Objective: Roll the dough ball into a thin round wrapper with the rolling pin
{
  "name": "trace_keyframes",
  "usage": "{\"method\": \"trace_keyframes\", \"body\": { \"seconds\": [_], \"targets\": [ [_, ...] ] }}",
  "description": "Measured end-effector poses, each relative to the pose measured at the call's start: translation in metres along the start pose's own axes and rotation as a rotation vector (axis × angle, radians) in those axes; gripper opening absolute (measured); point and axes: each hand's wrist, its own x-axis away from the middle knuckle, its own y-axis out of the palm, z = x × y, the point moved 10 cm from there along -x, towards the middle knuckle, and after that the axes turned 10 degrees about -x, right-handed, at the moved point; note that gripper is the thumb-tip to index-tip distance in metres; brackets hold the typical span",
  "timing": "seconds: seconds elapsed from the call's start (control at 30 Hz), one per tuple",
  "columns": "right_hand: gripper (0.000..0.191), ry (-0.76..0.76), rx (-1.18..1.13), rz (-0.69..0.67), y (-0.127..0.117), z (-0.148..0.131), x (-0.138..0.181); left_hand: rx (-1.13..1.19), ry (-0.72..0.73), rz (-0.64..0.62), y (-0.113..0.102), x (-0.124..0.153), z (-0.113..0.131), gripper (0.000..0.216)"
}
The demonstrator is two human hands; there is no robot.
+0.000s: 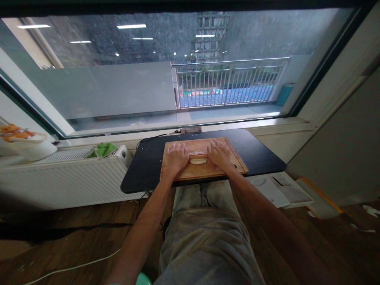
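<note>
A wooden cutting board (204,171) lies on a dark table, and on it is a pale flattened piece of dough (198,161). A rolling pin (198,153) with a whitish, red-marked middle runs left to right just beyond the dough's visible part. My left hand (177,155) covers the pin's left end, its fingers over the top. Over the right end lies my right hand (219,153) in the same way. Both ends of the pin are hidden beneath my hands. The dough shows between them on the near side of the pin.
The black table (258,158) stands against a large window. At its back edge sits a small blurred object (191,130) with a cable. To the left is a white radiator (74,178) with a green cloth (105,149) on it. White drawers (279,190) stand at lower right.
</note>
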Motion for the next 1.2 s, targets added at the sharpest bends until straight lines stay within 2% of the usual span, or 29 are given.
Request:
{"method": "trace_keyframes", "body": {
  "seconds": [0.13,0.27,0.5,0.77,0.9,1.07,1.2],
  "targets": [
    [0.049,-0.005,0.005,0.006,-0.003,-0.002,0.008,0.001,0.009,-0.015,0.001,0.008,0.001,0.053],
    [0.049,-0.037,0.025,-0.007,-0.004,-0.006,0.027,0.011,0.019,0.005,-0.002,0.027,0.004,0.055],
    [0.049,-0.128,0.027,0.06,-0.006,-0.011,0.046,0.034,-0.006,0.041,-0.001,0.057,0.005,0.06],
    [0.047,-0.068,0.022,-0.036,0.0,-0.006,0.016,0.013,-0.009,0.04,0.001,0.052,0.007,0.06],
    [0.043,-0.143,0.033,-0.099,0.008,-0.013,-0.001,-0.002,-0.039,0.042,-0.003,0.049,0.007,0.06],
    [0.042,-0.167,0.056,-0.164,0.025,-0.015,-0.03,-0.006,-0.046,0.012,-0.006,0.043,0.007,0.061],
    [0.038,-0.256,0.137,-0.16,0.033,-0.021,-0.043,-0.035,-0.069,-0.016,-0.002,0.041,0.004,0.063]
  ]
}}
